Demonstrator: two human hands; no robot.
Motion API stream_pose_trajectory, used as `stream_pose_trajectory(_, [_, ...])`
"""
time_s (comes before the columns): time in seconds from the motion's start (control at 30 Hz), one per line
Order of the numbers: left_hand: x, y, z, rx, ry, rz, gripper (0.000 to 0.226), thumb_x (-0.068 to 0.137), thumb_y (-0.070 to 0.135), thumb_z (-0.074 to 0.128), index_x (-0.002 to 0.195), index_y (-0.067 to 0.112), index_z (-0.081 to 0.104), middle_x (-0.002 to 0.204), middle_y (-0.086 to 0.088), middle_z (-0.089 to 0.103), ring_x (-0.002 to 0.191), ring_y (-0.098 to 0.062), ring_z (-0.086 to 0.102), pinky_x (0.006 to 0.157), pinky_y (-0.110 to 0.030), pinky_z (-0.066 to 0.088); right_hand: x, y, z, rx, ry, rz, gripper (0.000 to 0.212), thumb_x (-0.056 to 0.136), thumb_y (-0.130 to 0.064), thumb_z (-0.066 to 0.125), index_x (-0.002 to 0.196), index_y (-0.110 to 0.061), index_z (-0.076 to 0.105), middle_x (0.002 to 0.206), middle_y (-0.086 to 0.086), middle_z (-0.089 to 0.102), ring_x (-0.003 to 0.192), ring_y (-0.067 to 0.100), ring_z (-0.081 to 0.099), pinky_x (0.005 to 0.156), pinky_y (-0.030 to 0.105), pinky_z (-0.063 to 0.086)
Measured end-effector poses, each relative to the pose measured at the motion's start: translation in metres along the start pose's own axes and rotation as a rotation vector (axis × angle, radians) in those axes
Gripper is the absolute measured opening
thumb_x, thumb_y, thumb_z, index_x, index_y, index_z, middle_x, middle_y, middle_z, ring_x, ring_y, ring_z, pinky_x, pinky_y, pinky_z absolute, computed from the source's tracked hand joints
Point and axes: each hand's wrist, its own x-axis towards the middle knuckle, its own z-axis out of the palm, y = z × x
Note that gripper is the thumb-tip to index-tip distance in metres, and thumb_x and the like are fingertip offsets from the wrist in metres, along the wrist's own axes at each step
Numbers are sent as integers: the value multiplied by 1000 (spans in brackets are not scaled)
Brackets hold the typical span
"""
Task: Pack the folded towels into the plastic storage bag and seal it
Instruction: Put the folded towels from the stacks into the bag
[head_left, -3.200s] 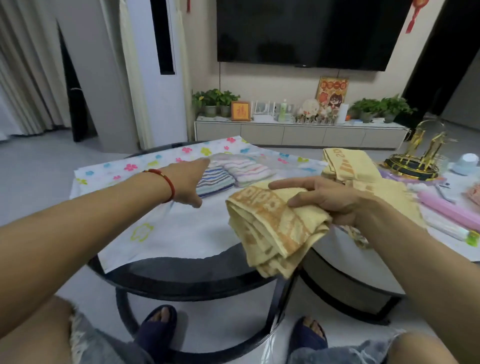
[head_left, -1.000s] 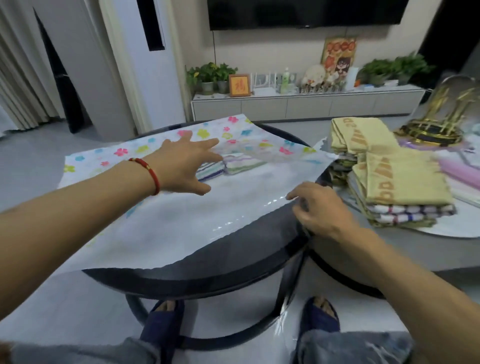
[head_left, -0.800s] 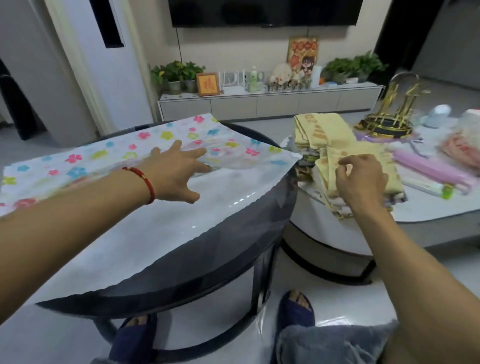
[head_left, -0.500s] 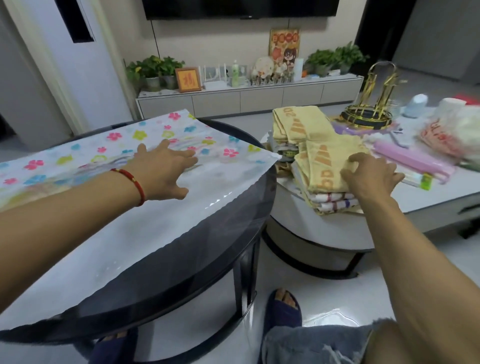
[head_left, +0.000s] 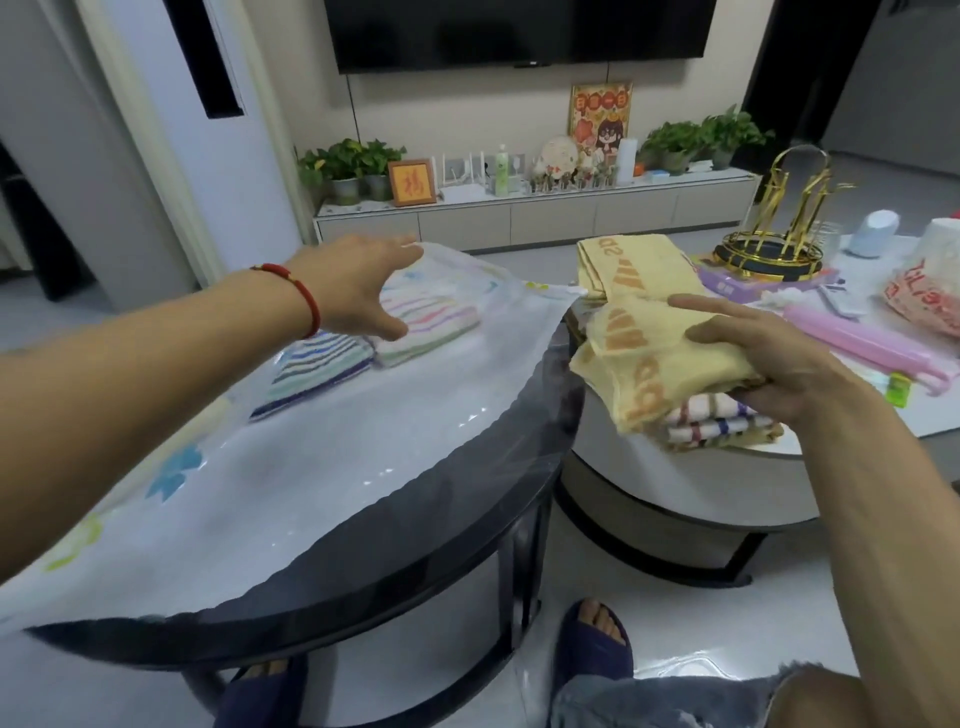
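Left hand (head_left: 358, 291): it is spread flat with loose fingers, holding up the upper sheet of the plastic storage bag (head_left: 291, 467); I cannot tell if the fingertips pinch the film, the far edge is blurred.
Right hand (head_left: 769, 358): its fingers (head_left: 711, 312) are clenched around a folded yellow towel (head_left: 649, 358), lifted a little over the pile; the thumb is hidden under the cloth.
Plastic storage bag: it lies flat on the dark round bench (head_left: 415, 551), its mouth toward the towel pile; the left part is cut off by the picture edge and partly behind the forearm.
Striped towels (head_left: 374, 348): two folded ones are inside the bag, side by side, seen dimly through the film.
Towel pile (head_left: 717, 423): on the white bench (head_left: 675, 483) just beside, striped towels show under the held one; how many there are, I cannot count.
Second yellow towel (head_left: 634, 265): it is behind the held one, its lower part covered.
Pink case (head_left: 872, 348): it is on the white bench, and what it holds is unclear.
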Motion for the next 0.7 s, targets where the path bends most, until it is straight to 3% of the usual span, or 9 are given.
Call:
stream_pose_trajectory(0.13, [-4, -11, -15, 71, -1, -11, 101, 76, 54, 76, 156, 25, 22, 163, 4, 24, 139, -32, 34, 101, -50, 44, -6, -3, 49, -31, -460, 34, 49, 88, -11, 63, 135, -22, 70, 137, 10, 69, 117, 31, 71, 84, 38, 64])
stream_pose_trajectory(0.33, [-10, -15, -32, 79, -27, 1, 104, 75, 61, 73, 156, 23, 21, 163, 1, 24, 141, -31, 34, 106, -47, 39, 49, 29, 170, -188, -832, 249, 50, 95, -2, 60, 139, -24, 65, 141, 10, 66, 119, 33, 68, 92, 42, 61])
stream_pose_trajectory(0.43, [-12, -16, -37, 102, -31, 0, 102, 73, 64, 72, 153, 22, 26, 159, -2, 33, 135, -31, 39, 102, -46, 43, 89, 43, 221, -81, -708, 183, 53, 94, 2, 55, 138, -25, 66, 140, 12, 65, 113, 33, 66, 86, 43, 59])
stream_pose_trajectory(0.5, [-13, -20, -41, 107, -31, 7, 97, 71, 63, 72, 149, 21, 32, 159, -1, 33, 130, -32, 42, 98, -49, 48, 115, 52, 249, 165, -481, 97, 55, 95, 5, 49, 140, -25, 62, 136, 13, 66, 106, 33, 67, 78, 41, 58])
stream_pose_trajectory(0.57, [-15, -24, -44, 91, -27, 12, 93, 71, 61, 72, 147, 21, 35, 160, 1, 30, 128, -32, 43, 97, -51, 49, 136, 65, 270, 322, -297, 59, 56, 99, 3, 48, 147, -25, 53, 117, 9, 69, 92, 27, 65, 72, 36, 55])
stream_pose_trajectory(0.63, [-15, -28, -44, 83, -19, 13, 97, 73, 61, 71, 151, 23, 30, 163, 3, 22, 136, -30, 37, 102, -51, 46, 149, 85, 281, 219, -207, 39, 56, 99, 4, 51, 148, -23, 45, 97, 3, 60, 76, 20, 58, 65, 32, 50])
stream_pose_trajectory(0.7, [-16, -30, -44, 69, -19, 13, 101, 73, 62, 71, 154, 24, 24, 164, 4, 22, 139, -29, 34, 105, -51, 44, 158, 105, 282, 88, -207, 17, 48, 101, 5, 52, 135, -28, 43, 105, 3, 56, 82, 19, 60, 75, 33, 55])
